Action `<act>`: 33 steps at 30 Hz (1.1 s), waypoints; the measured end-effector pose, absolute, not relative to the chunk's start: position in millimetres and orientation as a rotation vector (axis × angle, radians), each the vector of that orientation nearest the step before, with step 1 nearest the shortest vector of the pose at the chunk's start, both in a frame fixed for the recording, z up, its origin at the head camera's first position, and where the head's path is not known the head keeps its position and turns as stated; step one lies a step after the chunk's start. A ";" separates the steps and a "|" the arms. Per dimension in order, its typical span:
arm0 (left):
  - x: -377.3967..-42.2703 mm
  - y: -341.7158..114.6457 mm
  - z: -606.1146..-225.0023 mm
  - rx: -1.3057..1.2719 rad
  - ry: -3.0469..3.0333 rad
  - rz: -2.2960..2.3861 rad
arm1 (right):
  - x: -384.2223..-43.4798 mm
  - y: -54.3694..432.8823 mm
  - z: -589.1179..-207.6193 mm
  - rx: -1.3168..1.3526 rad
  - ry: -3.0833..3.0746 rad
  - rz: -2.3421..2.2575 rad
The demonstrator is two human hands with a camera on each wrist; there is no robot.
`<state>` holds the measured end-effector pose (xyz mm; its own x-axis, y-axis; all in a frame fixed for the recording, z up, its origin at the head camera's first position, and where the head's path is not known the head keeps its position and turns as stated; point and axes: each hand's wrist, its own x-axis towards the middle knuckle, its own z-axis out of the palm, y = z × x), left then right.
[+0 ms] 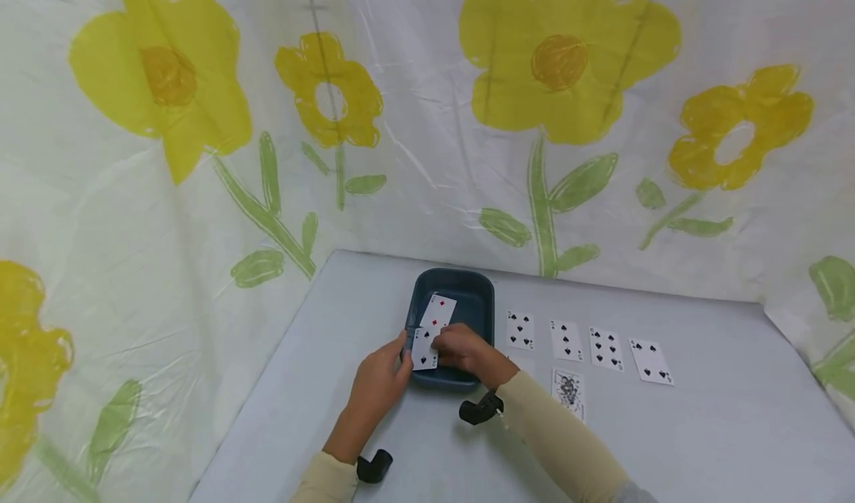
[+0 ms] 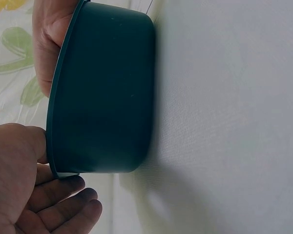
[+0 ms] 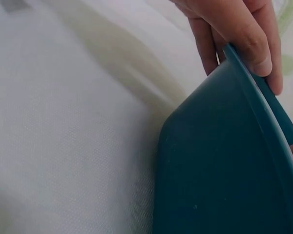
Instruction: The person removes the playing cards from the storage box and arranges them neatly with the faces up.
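A dark teal plastic tray stands on the table. My left hand grips its near left rim, thumb on the rim and the other fingers outside, as the left wrist view shows. Over the tray, my right hand has curled fingers at the right edge of a spade playing card, which it seems to pinch; the fingertips are partly hidden. Behind that card lies a diamond playing card, partly overlapped by it. In the right wrist view the teal tray wall hides the cards.
Right of the tray, several spade cards lie face up in a row, from a near one to a far one. An ornate black-and-white card lies below the row, partly covered by the right sleeve. A flowered curtain hangs behind the table.
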<state>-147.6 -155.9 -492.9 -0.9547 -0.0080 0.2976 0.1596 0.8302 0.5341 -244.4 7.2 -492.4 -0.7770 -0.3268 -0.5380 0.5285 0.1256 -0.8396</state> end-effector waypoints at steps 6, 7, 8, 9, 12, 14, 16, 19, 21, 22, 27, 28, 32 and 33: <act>-149.3 -156.0 -496.7 -0.130 -2.695 -0.822 | -244.0 6.6 -492.4 0.196 1.733 -1.762; -149.7 -155.9 -497.5 -0.136 -2.687 -0.819 | -243.9 6.8 -492.1 0.196 1.724 -1.771; -149.9 -156.0 -497.8 -0.139 -2.681 -0.816 | -243.8 7.0 -491.7 0.201 1.710 -1.782; -150.0 -156.1 -498.4 -0.143 -2.677 -0.813 | -243.7 7.4 -491.5 0.201 1.702 -1.791; -149.8 -156.1 -498.2 -0.149 -2.673 -0.815 | -244.0 9.5 -490.1 0.213 1.686 -1.805; -149.3 -156.3 -497.3 -0.143 -2.685 -0.818 | -244.2 11.6 -488.0 0.214 1.671 -1.817; -148.8 -156.4 -496.4 -0.134 -2.699 -0.827 | -244.5 14.2 -484.7 0.210 1.659 -1.830; -148.4 -156.5 -496.2 -0.125 -2.710 -0.836 | -244.7 18.8 -478.1 0.185 1.649 -1.856; -148.3 -156.4 -496.5 -0.127 -2.709 -0.834 | -244.8 22.7 -473.4 0.165 1.653 -1.872; -148.5 -156.5 -496.9 -0.130 -2.706 -0.832 | -244.9 24.8 -471.3 0.153 1.655 -1.879; -149.4 -156.9 -498.8 -0.151 -2.679 -0.816 | -243.2 37.2 -461.5 0.129 1.631 -1.919; -149.6 -157.0 -499.2 -0.155 -2.673 -0.813 | -242.7 39.9 -460.3 0.123 1.625 -1.927; -149.5 -157.3 -500.0 -0.158 -2.663 -0.812 | -240.1 52.8 -456.5 0.126 1.607 -1.958; -149.4 -157.2 -500.0 -0.159 -2.662 -0.813 | -239.3 56.7 -455.9 0.119 1.607 -1.960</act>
